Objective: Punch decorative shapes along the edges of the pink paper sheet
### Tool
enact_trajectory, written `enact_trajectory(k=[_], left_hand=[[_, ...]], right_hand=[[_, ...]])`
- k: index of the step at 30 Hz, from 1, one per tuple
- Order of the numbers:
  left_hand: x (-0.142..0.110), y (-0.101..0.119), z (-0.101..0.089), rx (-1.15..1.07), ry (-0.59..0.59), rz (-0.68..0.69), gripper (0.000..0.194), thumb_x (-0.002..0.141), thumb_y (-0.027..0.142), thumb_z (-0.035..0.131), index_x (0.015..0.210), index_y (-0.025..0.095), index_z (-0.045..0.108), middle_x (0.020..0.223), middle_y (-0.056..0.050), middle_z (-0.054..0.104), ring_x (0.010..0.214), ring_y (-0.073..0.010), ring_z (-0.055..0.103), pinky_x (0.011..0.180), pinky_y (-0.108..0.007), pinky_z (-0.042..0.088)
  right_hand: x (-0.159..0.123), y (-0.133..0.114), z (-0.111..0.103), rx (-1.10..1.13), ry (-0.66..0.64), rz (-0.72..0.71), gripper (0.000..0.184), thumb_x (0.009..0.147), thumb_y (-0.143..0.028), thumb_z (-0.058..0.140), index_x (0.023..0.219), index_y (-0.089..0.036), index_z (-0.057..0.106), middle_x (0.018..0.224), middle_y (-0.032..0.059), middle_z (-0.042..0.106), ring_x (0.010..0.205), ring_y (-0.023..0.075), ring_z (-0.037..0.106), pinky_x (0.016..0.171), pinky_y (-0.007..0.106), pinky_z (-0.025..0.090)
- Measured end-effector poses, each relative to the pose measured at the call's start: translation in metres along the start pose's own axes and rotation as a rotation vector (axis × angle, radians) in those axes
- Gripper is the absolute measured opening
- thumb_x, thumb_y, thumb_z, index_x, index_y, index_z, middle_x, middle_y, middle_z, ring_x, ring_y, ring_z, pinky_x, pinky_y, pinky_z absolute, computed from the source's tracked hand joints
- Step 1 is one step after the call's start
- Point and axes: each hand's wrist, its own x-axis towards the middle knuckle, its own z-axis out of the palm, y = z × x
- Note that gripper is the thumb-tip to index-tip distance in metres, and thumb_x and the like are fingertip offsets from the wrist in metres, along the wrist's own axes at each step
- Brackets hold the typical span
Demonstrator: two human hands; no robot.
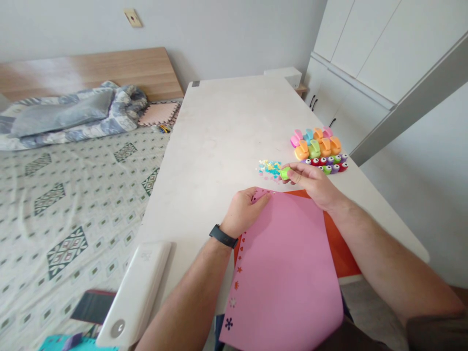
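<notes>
My left hand (246,209) pinches the top left corner of a pink sheet of paper (288,263). Small punched shapes, among them stars, hearts and a crown, run down the sheet's left edge, and a few holes show along its top. Between the thumb and fingers of my right hand (307,180) is a small green paper punch (285,172), held above the table just beyond the sheet. Close by on the table lies a pile of yellow, blue and pink paper cutouts (269,168). Orange paper (338,248) shows under the pink sheet.
Large colourful paper punches (314,146) stand in rows at the right of the white table (219,126), with small punches (334,160) in front. A white power bank (137,292) lies at the left edge. Beyond that are a phone (93,306) and a bed (91,204).
</notes>
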Motion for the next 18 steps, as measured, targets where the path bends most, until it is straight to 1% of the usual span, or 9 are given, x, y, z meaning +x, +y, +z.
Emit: enact_trajectory(k=[4, 10, 15, 18], left_hand=[[0.0, 0.0, 0.0, 0.019, 0.006, -0.003, 0.041, 0.092, 0.055, 0.06, 0.082, 0.017, 0.068, 0.071, 0.001, 0.058, 0.065, -0.0124, 0.048, 0.055, -0.023, 0.036], [0.0, 0.001, 0.0, 0.013, 0.002, -0.014, 0.041, 0.093, 0.055, 0.059, 0.085, 0.016, 0.07, 0.073, 0.0, 0.06, 0.066, -0.0129, 0.05, 0.058, -0.023, 0.037], [-0.001, 0.001, 0.0, 0.031, 0.008, 0.014, 0.039, 0.094, 0.053, 0.059, 0.091, 0.016, 0.073, 0.077, 0.0, 0.065, 0.069, -0.0139, 0.054, 0.062, -0.024, 0.042], [-0.002, 0.001, 0.0, 0.033, 0.007, 0.007, 0.04, 0.094, 0.054, 0.059, 0.092, 0.016, 0.074, 0.077, -0.001, 0.065, 0.069, -0.0143, 0.055, 0.062, -0.024, 0.042]], right_hand=[[0.001, 0.001, 0.001, 0.032, 0.006, 0.035, 0.036, 0.093, -0.056, 0.067, 0.103, -0.022, 0.073, 0.102, 0.0064, 0.077, 0.091, 0.0205, 0.07, 0.083, 0.035, 0.049], [0.004, 0.007, 0.003, 0.083, 0.014, 0.061, 0.04, 0.094, -0.059, 0.063, 0.095, -0.021, 0.076, 0.098, 0.0075, 0.078, 0.088, 0.0202, 0.07, 0.078, 0.033, 0.049], [0.006, 0.012, 0.003, 0.048, 0.045, 0.092, 0.039, 0.09, -0.059, 0.068, 0.098, -0.021, 0.076, 0.098, 0.006, 0.075, 0.092, 0.0195, 0.068, 0.076, 0.03, 0.048], [0.006, 0.012, 0.004, 0.003, 0.07, 0.101, 0.04, 0.089, -0.058, 0.071, 0.104, -0.021, 0.077, 0.098, 0.005, 0.074, 0.089, 0.018, 0.064, 0.075, 0.029, 0.048]])
